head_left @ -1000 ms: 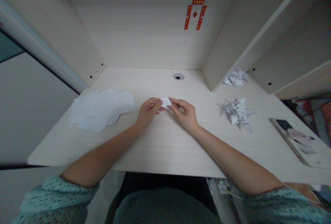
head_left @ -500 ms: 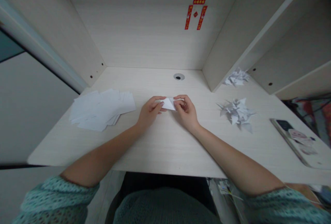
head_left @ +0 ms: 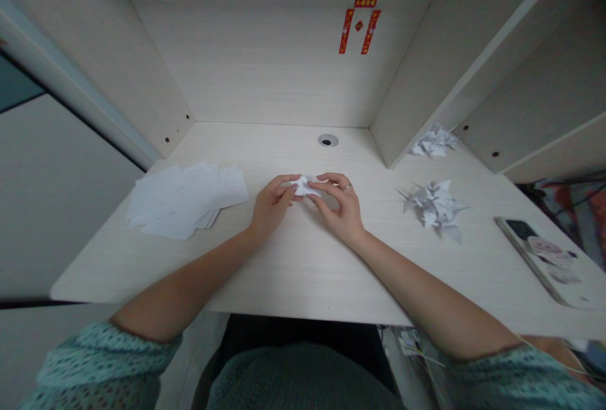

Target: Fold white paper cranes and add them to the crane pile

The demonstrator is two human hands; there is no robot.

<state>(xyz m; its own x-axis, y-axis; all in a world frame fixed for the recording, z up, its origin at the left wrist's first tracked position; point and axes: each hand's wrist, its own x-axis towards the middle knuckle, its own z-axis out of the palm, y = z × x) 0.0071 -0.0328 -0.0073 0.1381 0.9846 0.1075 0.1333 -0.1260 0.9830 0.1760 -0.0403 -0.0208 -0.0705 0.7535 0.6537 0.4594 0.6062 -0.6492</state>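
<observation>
A small folded piece of white paper (head_left: 303,187) is held just above the middle of the desk, between my two hands. My left hand (head_left: 271,204) pinches its left side, thumb on top and fingers behind. My right hand (head_left: 341,203) has its fingers on the right side of the paper, with a ring showing on one finger; the thumb touches the near edge. Left of my hands lies a spread pile of white paper sheets (head_left: 184,199). On the right sits a heap of folded paper pieces (head_left: 435,205) with pointed tips.
A second heap of folded paper (head_left: 433,142) lies farther back, behind the upright divider (head_left: 411,82). A phone in a decorated case (head_left: 549,262) rests near the right edge. The desk (head_left: 303,271) has a round cable hole (head_left: 328,140) at the back.
My right fingers have moved left over the paper and spread a little. The paper's outline has changed from a flat triangle to a smaller, raised shape. My left hand has barely moved.
</observation>
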